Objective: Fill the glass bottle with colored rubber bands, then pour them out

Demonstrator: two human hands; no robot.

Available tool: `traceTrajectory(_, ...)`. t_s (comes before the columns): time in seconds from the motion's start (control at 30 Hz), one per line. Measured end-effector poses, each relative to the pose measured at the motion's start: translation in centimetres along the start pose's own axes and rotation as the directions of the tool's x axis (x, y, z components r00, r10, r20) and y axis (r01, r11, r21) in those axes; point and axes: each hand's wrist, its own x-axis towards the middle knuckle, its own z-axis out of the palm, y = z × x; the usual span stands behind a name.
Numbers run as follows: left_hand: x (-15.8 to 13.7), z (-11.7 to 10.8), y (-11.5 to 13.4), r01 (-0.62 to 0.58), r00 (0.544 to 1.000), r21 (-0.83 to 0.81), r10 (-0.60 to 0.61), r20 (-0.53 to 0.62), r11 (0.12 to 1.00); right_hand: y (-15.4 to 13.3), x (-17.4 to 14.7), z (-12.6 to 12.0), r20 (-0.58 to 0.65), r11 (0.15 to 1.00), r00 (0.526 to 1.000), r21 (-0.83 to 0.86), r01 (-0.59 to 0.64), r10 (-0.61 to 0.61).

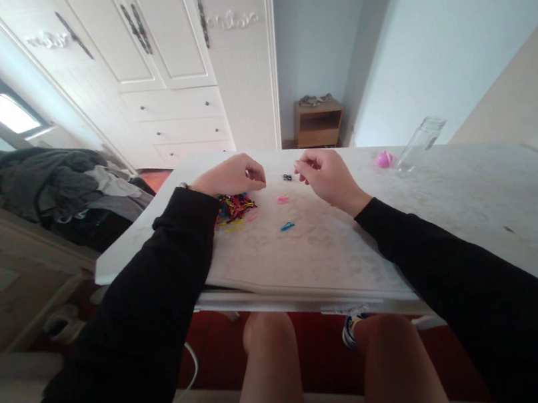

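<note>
A heap of small, thin clip-like pieces (236, 208) in black, red, yellow and other colours lies beside and partly behind my left wrist. My left hand (234, 174) is just above the table with its fingers curled downward; whatever they pinch, if anything, is hidden. Across from it, my right hand (328, 176) has thumb and fingertips pressed together, and anything in them is too small to make out. Between the hands sits a small black group of pieces (287, 177). Nearer to me lie a few pink pieces (283, 199) and blue pieces (287, 226).
On the white table (479, 224), a clear glass jar (419, 144) stands at the right back, beside a bright pink object (385, 159). Dark clothes (44, 184) are heaped to the left. Behind are a white wardrobe (167, 62) and a small wooden cabinet (319, 123).
</note>
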Motion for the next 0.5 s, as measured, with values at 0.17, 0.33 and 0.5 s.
traceTrajectory(0.17, -0.8, -0.5, 0.5, 0.075, 0.992, -0.031, -0.071, 0.104, 0.997, -0.3, -0.1, -0.1, 0.025, 1.000, 1.000, -0.007, -0.007, 0.007)
traceTrajectory(0.33, -1.2, -1.0, -0.3, 0.068, 0.973, -0.019, -0.062, 0.222, 0.998, -0.5, -0.2, -0.2, 0.041, 1.000, 0.999, -0.023, -0.013, 0.014)
traceTrajectory(0.5, -1.2, -0.7, -1.4, 0.100, 0.959, 0.016, -0.101, 0.265, 0.995, -0.8, -0.3, -0.2, 0.044, 1.000, 0.999, -0.029, -0.005, 0.006)
